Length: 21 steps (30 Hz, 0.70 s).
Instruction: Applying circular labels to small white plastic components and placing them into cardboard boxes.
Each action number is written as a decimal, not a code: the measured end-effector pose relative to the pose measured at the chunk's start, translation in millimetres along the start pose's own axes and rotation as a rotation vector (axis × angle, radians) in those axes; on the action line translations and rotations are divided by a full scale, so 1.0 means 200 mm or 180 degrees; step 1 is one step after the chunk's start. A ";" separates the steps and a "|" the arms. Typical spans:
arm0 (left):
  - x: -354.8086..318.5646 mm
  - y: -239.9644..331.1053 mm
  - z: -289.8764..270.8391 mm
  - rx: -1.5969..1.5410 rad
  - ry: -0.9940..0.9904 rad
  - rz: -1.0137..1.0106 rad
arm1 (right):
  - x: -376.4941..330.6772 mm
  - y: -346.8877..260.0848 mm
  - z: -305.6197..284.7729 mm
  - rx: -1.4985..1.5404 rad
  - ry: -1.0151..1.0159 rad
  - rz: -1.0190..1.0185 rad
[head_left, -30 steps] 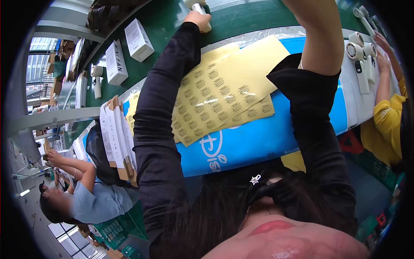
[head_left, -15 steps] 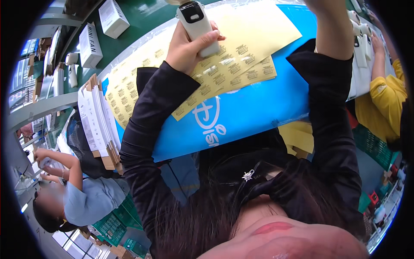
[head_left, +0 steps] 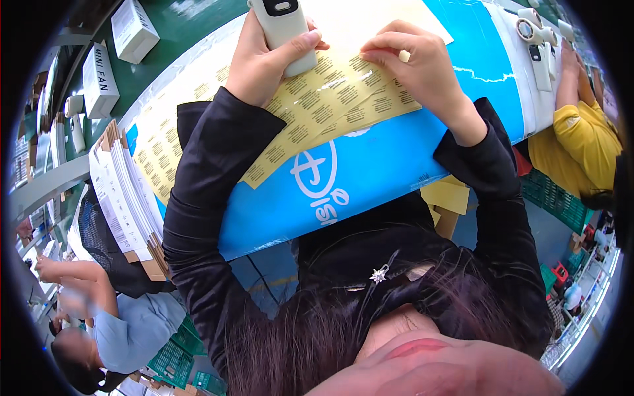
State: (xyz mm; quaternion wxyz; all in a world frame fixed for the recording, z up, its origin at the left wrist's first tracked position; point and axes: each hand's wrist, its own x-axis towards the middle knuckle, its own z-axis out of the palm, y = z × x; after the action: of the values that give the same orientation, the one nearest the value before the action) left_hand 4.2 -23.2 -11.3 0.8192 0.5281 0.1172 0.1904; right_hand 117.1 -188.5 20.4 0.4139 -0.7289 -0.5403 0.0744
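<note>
Left hand (head_left: 254,71) wrapped round the fan (head_left: 282,28), over the sheets (head_left: 333,78); right hand (head_left: 426,69), to its right, pinched nearly closed, catch unclear. The step seems to be picking at a label (head_left: 308,99); next calls for a fine pinch. Label print is too small to read; white lettering marks the blue wrap (head_left: 264,221) below the grip

Two white boxes (head_left: 101,92) upper left, one held off-white device (head_left: 281,33), one silver brooch (head_left: 378,274)
</note>
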 end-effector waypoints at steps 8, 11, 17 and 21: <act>-0.01 0.02 0.01 -0.0080 0.0059 0.0037 | -0.02 0.08 0.06 -0.0666 0.0132 -0.0382; -0.02 0.02 0.01 -0.0107 0.0096 0.0001 | -0.05 0.09 0.07 -0.0598 0.0146 -0.0374; 0.00 0.01 -0.03 0.0142 -0.0136 0.0151 | -0.08 0.09 0.03 -0.0448 -0.0079 -0.0315; 0.00 0.02 -0.07 0.0271 -0.0222 0.0201 | -0.03 0.07 -0.02 -0.0234 -0.0224 -0.0246</act>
State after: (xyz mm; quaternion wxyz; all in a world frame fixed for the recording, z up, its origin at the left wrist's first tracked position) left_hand -2.4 -10.7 -13.3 0.7932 0.5722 0.0799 0.1925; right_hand 127.1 -196.8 12.0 0.3701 -0.7191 -0.5847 0.0640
